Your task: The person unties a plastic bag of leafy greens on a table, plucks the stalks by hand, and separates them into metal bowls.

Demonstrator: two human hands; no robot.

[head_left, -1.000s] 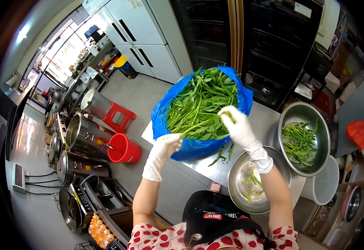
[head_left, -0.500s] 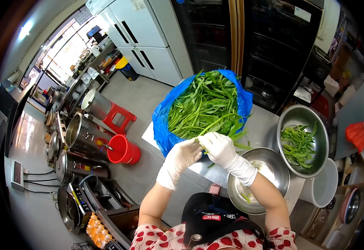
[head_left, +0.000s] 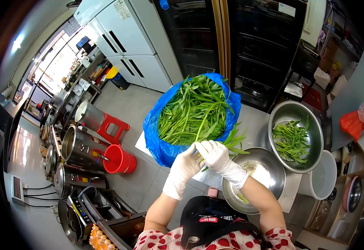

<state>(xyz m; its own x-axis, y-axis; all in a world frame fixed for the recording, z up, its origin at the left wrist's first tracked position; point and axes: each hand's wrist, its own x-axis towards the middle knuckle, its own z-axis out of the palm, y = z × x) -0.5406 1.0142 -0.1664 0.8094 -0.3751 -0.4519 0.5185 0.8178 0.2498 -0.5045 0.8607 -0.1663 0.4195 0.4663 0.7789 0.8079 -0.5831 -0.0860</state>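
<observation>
White gloves cover both hands, which meet at the near edge of a blue plastic bag (head_left: 150,131) heaped with water spinach (head_left: 182,116). My left hand (head_left: 185,166) pinches a long pale-green stem (head_left: 201,127) that rises over the heap. Fingertips touching the left, my right hand (head_left: 216,156) is closed on a water spinach sprig, its leaves (head_left: 234,142) sticking out to the right. Under my right forearm lies a steel basin (head_left: 277,181) with a few cut stem bits (head_left: 243,198). Farther right, a second steel basin (head_left: 318,137) holds picked leafy greens (head_left: 291,141).
The bag and basins rest on a pale table (head_left: 252,114). A white bucket (head_left: 324,177) stands at its right. To the left are a red bucket (head_left: 125,160), a red stool (head_left: 116,127) and large steel pots (head_left: 80,146). A white fridge (head_left: 136,37) stands behind.
A long stem now stands up from between my fingers over the heap. Leaves spread farther out right of my right hand. The whole view has shifted slightly left.
</observation>
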